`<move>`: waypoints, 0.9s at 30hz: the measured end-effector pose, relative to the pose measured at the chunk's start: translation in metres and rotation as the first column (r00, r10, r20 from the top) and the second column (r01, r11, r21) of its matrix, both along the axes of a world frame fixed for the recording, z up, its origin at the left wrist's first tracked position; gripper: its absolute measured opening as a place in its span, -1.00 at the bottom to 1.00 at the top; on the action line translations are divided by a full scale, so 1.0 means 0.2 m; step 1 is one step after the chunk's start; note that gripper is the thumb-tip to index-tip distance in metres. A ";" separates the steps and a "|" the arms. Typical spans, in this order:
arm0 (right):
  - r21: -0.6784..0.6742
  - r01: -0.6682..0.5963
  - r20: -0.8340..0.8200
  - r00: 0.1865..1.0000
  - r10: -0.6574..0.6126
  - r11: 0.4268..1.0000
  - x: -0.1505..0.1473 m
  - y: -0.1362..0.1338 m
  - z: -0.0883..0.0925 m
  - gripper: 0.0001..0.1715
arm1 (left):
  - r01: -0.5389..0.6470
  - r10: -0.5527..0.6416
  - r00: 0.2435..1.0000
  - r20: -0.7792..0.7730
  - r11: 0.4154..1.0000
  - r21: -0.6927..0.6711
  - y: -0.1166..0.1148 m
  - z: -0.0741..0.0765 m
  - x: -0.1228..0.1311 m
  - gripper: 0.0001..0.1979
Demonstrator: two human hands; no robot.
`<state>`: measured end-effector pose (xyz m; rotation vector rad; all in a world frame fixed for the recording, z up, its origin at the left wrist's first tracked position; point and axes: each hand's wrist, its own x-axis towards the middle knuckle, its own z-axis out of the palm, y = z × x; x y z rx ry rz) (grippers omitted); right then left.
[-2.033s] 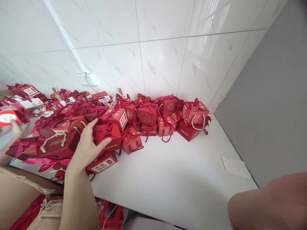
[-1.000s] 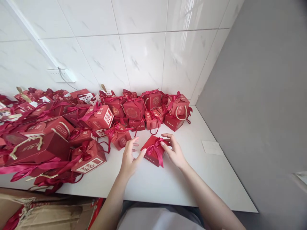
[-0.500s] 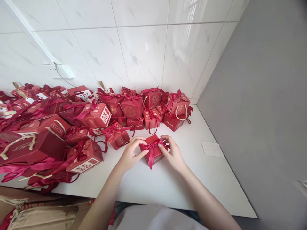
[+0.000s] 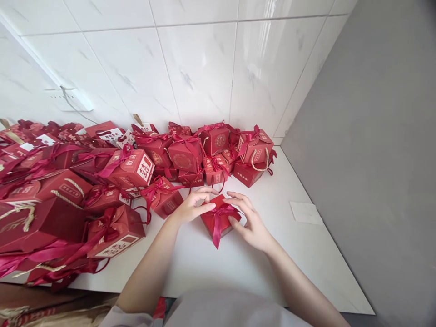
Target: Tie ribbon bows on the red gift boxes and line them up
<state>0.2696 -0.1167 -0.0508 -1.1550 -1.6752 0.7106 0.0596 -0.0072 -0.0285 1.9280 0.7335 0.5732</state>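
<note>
While left hand [image 4: 195,204] and right hand [image 4: 250,221] flank red box [image 4: 225,223], each grip apart, tabletop [image 4: 286,213] stretches to right edge [image 4: 325,228].

The box [image 4: 208,220] is smooth card under a shiny satin ribbon [image 4: 217,229], the bench [image 4: 299,268] smooth and matt, the slip [image 4: 305,213] by its right edge dull paper, the handle [image 4: 260,170] near its back right corner rough cord, the tiles [image 4: 200,72] glossy.

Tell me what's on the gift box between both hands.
A magenta ribbon bow sits on the gift box; the left hand and right hand cover parts of its top.
</note>
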 end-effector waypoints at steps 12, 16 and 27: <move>-0.088 -0.202 0.183 0.959 0.216 0.975 0.10 0.15 0.14 -0.90 | -0.065 0.069 0.997 -0.040 0.994 0.090 -0.02 -0.02 0.00 -0.64; -0.084 -0.224 0.134 0.963 0.234 0.971 0.11 0.15 0.16 -0.88 | -0.038 0.044 0.998 -0.055 0.993 0.116 0.03 0.04 -0.01 -0.64; -0.136 -0.195 -0.158 0.972 0.173 0.971 0.06 0.13 0.10 -0.93 | -0.042 0.038 0.997 0.072 0.997 0.060 0.02 -0.03 -0.03 -0.68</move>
